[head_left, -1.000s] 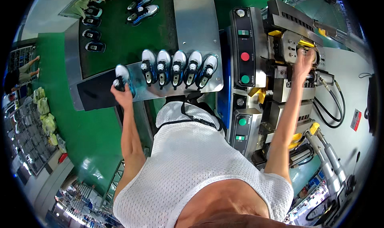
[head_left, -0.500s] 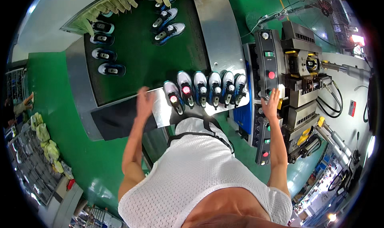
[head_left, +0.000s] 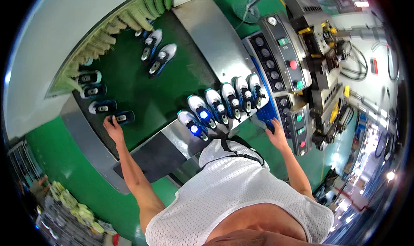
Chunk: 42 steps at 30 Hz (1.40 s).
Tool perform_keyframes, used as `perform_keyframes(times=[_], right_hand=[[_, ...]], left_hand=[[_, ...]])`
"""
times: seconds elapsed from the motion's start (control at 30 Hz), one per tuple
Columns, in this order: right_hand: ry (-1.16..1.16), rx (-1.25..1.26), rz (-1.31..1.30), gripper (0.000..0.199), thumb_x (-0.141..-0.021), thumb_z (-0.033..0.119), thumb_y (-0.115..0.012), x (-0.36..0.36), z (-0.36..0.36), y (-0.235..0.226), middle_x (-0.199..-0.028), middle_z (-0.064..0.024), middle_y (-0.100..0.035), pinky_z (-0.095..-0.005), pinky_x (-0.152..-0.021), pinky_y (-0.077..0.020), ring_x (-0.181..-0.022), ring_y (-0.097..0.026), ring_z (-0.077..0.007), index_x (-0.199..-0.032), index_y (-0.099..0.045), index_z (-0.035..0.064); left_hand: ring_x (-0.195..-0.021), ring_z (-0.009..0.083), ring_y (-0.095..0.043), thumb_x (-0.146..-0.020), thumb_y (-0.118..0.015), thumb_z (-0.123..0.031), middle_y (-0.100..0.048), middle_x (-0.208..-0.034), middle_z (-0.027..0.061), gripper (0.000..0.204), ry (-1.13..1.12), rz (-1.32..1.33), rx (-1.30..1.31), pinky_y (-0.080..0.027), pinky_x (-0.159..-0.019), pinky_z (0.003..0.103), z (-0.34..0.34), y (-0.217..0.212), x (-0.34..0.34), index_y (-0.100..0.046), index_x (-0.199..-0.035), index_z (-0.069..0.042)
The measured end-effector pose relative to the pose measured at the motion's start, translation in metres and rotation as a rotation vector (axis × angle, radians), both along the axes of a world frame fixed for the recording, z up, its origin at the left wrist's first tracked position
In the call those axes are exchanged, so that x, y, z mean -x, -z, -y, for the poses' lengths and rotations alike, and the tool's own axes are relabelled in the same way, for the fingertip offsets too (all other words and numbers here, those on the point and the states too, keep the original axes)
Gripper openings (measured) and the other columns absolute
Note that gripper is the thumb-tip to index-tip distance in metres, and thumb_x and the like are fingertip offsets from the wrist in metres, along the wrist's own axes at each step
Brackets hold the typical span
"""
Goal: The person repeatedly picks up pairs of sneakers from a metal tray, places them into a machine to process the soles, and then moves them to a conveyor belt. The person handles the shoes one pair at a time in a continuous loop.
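Observation:
On the left side of the green conveyor belt (head_left: 142,103), my left hand (head_left: 114,130) has its fingers curled round the toe end of a dark shoe (head_left: 125,117), the nearest in a column of several. The fingers cover that end. My right hand (head_left: 278,136) is open at the far right of the row, beside the blue panel (head_left: 266,112), thumb and fingers apart. Between my hands, several white-and-black shoes (head_left: 220,109) with blue trim stand side by side along the metal ledge (head_left: 174,136). Bright blue light shows on the two leftmost.
A machine with a dark control panel (head_left: 276,52), knobs and coloured buttons stands close on the right. Pale strip curtains (head_left: 116,26) hang over the belt's far end, near two more shoes (head_left: 163,59). A black mat (head_left: 159,157) covers the near ledge.
My left hand has reached left and forward to the nearest shoe of the left column. My right hand has dropped from the control panel towards the blue panel. The view has turned.

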State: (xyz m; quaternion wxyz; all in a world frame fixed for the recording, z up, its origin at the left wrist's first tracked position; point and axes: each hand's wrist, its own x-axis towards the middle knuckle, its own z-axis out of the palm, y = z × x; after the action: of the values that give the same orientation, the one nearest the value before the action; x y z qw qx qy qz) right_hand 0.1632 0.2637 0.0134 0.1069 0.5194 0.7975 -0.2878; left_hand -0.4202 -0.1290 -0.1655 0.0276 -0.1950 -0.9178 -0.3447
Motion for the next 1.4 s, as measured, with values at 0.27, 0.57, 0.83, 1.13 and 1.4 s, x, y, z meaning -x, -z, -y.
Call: perform_keyframes(times=[0.27,0.57,0.83,1.13,1.4], right_hand=[[-0.165,0.266,-0.549,0.078,-0.081,0.032,-0.071,0.138,0.049,-0.057,-0.144,-0.0278,-0.038,-0.0411,-0.112,-0.0324,-0.135,-0.038,-0.0383,-0.139,-0.036,-0.0072],[0.457,-0.021,-0.828,0.070,-0.079,0.017,-0.068,-0.019,0.016,-0.121,-0.130,-0.0295,-0.050,-0.0408,-0.104,-0.0395,-0.126,-0.048,-0.0388,-0.137,-0.035,-0.0056],[1.232,-0.141,-1.666,0.036,-0.083,0.012,-0.071,-0.228,-0.015,-0.137,-0.103,-0.0065,-0.066,-0.0306,-0.079,-0.0538,-0.086,-0.064,-0.0127,-0.114,-0.059,-0.0038],[1.392,-0.172,-0.969,0.050,-0.079,0.018,-0.074,-0.425,-0.305,-0.133,-0.110,-0.0219,-0.062,-0.0425,-0.080,-0.0507,-0.100,-0.063,-0.0282,-0.113,-0.054,-0.0125],[0.913,-0.836,0.102,0.035,-0.078,0.020,-0.065,-0.455,-0.438,0.067,-0.099,-0.0302,-0.065,-0.0467,-0.082,-0.0510,-0.090,-0.064,-0.0423,-0.096,-0.063,-0.0098]], left_hand=[[-0.093,0.0265,-0.062,-0.083,-0.074,-0.011,-0.061,-0.107,0.0113,0.030,0.654,0.351,-0.116,-0.051,-0.075,0.035,-0.214,-0.183,-0.184,-0.061,-0.109,-0.003],[-0.087,0.0179,-0.062,-0.080,-0.074,-0.005,-0.060,-0.115,0.0104,0.048,1.659,0.133,-0.392,-0.050,-0.067,0.028,-0.395,-0.295,-0.443,-0.058,-0.124,-0.005],[-0.099,0.0186,-0.062,-0.090,-0.056,0.006,-0.045,-0.140,0.0151,0.052,1.829,0.375,-0.569,-0.053,-0.073,0.026,-0.455,-0.330,-0.580,-0.041,-0.139,-0.001],[-0.092,0.0146,-0.062,-0.090,-0.056,0.006,-0.051,-0.124,0.0115,0.040,1.605,0.621,-0.147,-0.050,-0.071,0.023,-0.448,-0.272,-0.643,-0.051,-0.129,0.000],[-0.091,0.0158,-0.062,-0.091,-0.060,-0.001,-0.051,-0.127,0.0129,0.037,1.108,0.623,0.019,-0.051,-0.069,0.026,-0.403,-0.233,-0.607,-0.053,-0.127,0.000]])
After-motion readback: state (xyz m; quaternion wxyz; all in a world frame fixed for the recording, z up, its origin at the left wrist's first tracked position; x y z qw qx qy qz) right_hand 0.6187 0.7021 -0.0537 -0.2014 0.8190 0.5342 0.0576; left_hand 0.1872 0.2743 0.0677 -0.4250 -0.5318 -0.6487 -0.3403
